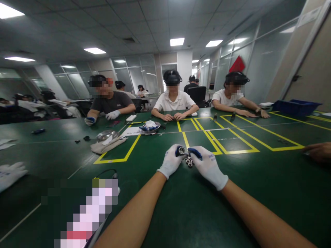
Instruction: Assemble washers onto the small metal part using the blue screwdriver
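Note:
My left hand (171,161), in a white glove with blue fingertips, is closed around a small black cylindrical part (181,151). Its round end faces me and shows a metallic ring inside. My right hand (207,163), gloved alike, is closed with fingers and thumb drawn together just right of that part. Whatever lies in its fingertips, if anything, is hidden. Between and just below both hands sits a cluster of small round silver-and-black pieces (189,162), which look like bearings, on the green table (196,210).
Yellow tape rectangles (247,151) mark the table. Left of centre are a metal bowl (104,135), a beige cloth (106,146) and a plate with gloves (150,126). A blue bin (296,107) stands far right. Several people sit around; another person's gloved hand (11,175) rests at left.

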`<act>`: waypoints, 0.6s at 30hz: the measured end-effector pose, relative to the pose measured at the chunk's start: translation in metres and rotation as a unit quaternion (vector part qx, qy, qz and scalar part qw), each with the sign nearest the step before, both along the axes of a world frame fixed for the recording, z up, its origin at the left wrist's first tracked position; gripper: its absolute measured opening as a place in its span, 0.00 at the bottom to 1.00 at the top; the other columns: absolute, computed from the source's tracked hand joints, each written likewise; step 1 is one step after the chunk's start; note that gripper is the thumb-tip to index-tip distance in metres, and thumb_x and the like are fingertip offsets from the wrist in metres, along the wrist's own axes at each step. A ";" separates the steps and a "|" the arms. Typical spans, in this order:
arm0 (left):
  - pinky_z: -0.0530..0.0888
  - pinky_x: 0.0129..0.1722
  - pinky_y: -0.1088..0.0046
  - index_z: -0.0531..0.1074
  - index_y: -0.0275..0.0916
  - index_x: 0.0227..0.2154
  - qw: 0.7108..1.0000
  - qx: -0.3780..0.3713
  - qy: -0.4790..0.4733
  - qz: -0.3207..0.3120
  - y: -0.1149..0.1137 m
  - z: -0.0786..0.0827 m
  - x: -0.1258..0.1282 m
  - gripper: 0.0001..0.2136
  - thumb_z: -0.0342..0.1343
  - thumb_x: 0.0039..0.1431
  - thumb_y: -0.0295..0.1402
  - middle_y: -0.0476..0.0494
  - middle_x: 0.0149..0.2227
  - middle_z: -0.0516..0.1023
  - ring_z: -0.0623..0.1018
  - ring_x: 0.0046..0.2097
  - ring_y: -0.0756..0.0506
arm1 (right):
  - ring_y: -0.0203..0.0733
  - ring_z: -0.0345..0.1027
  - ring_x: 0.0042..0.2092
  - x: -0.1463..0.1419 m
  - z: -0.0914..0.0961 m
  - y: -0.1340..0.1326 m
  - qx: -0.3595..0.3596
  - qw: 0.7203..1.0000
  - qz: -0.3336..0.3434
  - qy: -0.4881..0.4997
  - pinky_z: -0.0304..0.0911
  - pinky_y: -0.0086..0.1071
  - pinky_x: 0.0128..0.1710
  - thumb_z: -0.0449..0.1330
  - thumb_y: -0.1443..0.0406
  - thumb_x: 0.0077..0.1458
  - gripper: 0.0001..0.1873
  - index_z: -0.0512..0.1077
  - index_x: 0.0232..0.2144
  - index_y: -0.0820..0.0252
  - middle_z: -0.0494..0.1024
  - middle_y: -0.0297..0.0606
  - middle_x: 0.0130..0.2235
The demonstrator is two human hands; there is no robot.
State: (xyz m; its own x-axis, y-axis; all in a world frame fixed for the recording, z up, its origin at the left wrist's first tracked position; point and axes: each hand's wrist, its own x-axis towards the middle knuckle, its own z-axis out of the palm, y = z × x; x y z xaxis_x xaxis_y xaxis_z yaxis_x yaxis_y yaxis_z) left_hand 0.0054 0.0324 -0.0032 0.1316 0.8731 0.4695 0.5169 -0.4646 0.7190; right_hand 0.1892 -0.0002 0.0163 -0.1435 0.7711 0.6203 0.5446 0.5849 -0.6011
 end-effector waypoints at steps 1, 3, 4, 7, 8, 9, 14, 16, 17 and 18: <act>0.74 0.45 0.68 0.73 0.40 0.42 1.000 0.001 0.004 0.001 0.000 0.000 0.000 0.14 0.65 0.52 0.34 0.46 0.41 0.79 0.77 0.44 0.44 | 0.46 0.74 0.47 -0.001 0.000 -0.001 0.012 1.000 0.005 -0.008 0.69 0.40 0.50 0.57 0.64 0.60 0.12 0.77 0.44 0.59 0.80 0.42 0.45; 0.74 0.43 0.69 0.72 0.40 0.40 1.000 0.000 0.011 0.005 -0.001 0.000 0.001 0.13 0.65 0.52 0.33 0.47 0.39 0.78 0.77 0.41 0.45 | 0.47 0.74 0.48 -0.002 0.000 -0.002 0.030 0.999 0.017 -0.024 0.69 0.41 0.52 0.57 0.66 0.61 0.13 0.77 0.46 0.58 0.79 0.43 0.47; 0.73 0.41 0.70 0.71 0.40 0.40 1.000 -0.004 0.013 0.009 -0.002 0.000 0.001 0.13 0.65 0.51 0.33 0.48 0.38 0.78 0.77 0.40 0.45 | 0.47 0.74 0.49 -0.003 0.000 -0.003 0.033 0.999 0.023 -0.031 0.69 0.41 0.52 0.57 0.66 0.61 0.14 0.76 0.47 0.58 0.79 0.43 0.48; 0.73 0.38 0.70 0.71 0.40 0.39 1.000 -0.014 0.015 0.015 -0.004 0.001 0.000 0.13 0.63 0.51 0.31 0.48 0.36 0.77 0.76 0.38 0.46 | 0.46 0.74 0.49 -0.002 0.000 -0.004 0.028 0.998 0.044 -0.046 0.69 0.40 0.52 0.57 0.67 0.61 0.14 0.76 0.48 0.59 0.79 0.43 0.48; 0.73 0.39 0.70 0.71 0.40 0.40 1.000 -0.011 0.016 0.013 -0.004 0.001 0.000 0.12 0.63 0.51 0.30 0.48 0.36 0.77 0.77 0.39 0.45 | 0.46 0.74 0.48 -0.002 0.000 -0.005 0.028 0.997 0.050 -0.049 0.69 0.40 0.52 0.57 0.67 0.61 0.13 0.76 0.47 0.59 0.79 0.43 0.47; 0.74 0.41 0.70 0.72 0.40 0.40 1.000 -0.006 0.016 0.009 -0.004 0.001 0.000 0.12 0.62 0.52 0.30 0.47 0.38 0.78 0.77 0.40 0.45 | 0.46 0.74 0.48 -0.003 0.000 -0.005 0.031 0.997 0.052 -0.049 0.69 0.39 0.51 0.58 0.66 0.61 0.13 0.76 0.47 0.59 0.79 0.42 0.47; 0.73 0.51 0.67 0.74 0.39 0.45 0.999 0.016 0.025 -0.010 -0.002 -0.002 0.002 0.16 0.59 0.51 0.25 0.43 0.45 0.79 0.77 0.48 0.43 | 0.47 0.74 0.48 -0.008 -0.002 -0.004 0.048 0.997 0.033 -0.046 0.69 0.39 0.51 0.58 0.65 0.62 0.10 0.76 0.44 0.58 0.79 0.43 0.46; 0.74 0.52 0.66 0.74 0.39 0.44 0.999 0.018 0.047 -0.012 -0.003 -0.002 0.003 0.16 0.58 0.51 0.24 0.43 0.45 0.79 0.77 0.48 0.43 | 0.46 0.73 0.47 -0.008 -0.004 -0.002 0.041 0.997 0.040 -0.053 0.69 0.39 0.50 0.58 0.64 0.63 0.09 0.76 0.43 0.57 0.78 0.42 0.46; 0.74 0.52 0.65 0.75 0.39 0.45 0.998 0.019 0.058 -0.013 -0.004 -0.002 0.004 0.16 0.58 0.52 0.24 0.42 0.45 0.79 0.77 0.48 0.43 | 0.46 0.73 0.47 -0.008 -0.005 -0.002 0.038 0.997 0.045 -0.057 0.69 0.38 0.49 0.58 0.64 0.62 0.09 0.76 0.43 0.56 0.78 0.42 0.46; 0.74 0.52 0.65 0.75 0.40 0.45 0.997 0.021 0.068 -0.015 -0.005 -0.001 0.005 0.16 0.59 0.52 0.25 0.42 0.46 0.79 0.77 0.48 0.43 | 0.46 0.73 0.47 -0.007 -0.006 -0.001 0.038 0.996 0.047 -0.060 0.69 0.38 0.49 0.58 0.64 0.62 0.09 0.76 0.43 0.56 0.78 0.42 0.46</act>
State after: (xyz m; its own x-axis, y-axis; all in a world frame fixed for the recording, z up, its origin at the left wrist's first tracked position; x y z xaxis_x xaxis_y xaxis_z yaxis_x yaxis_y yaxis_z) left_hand 0.0101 0.0272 -0.0046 0.2218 0.8475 0.4822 0.5944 -0.5095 0.6222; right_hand 0.1824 -0.0010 0.0107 -0.2884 0.7021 0.6511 0.5505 0.6780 -0.4871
